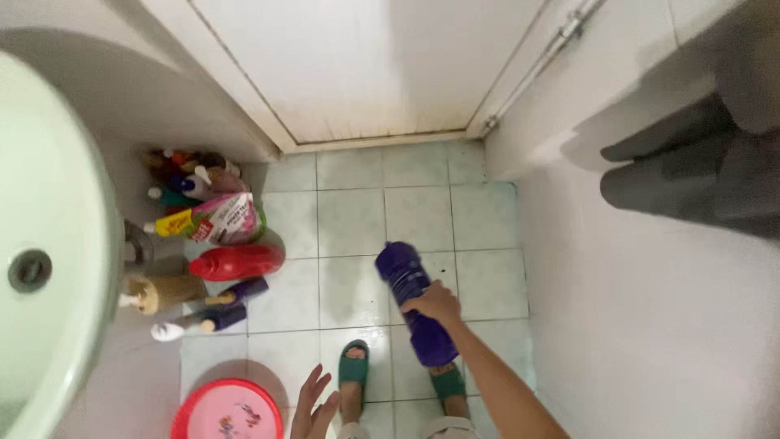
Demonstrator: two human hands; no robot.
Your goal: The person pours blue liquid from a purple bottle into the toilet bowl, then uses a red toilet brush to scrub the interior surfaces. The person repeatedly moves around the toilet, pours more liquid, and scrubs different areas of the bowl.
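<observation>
Right hand [435, 304] gripping purple bottle [413, 301]

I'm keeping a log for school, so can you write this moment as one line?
right hand: grips purple bottle | left hand: open, empty | green sandals on tiled floor | red bottle beside sink

Purple bottle [410, 301], tilted, above floor
</observation>
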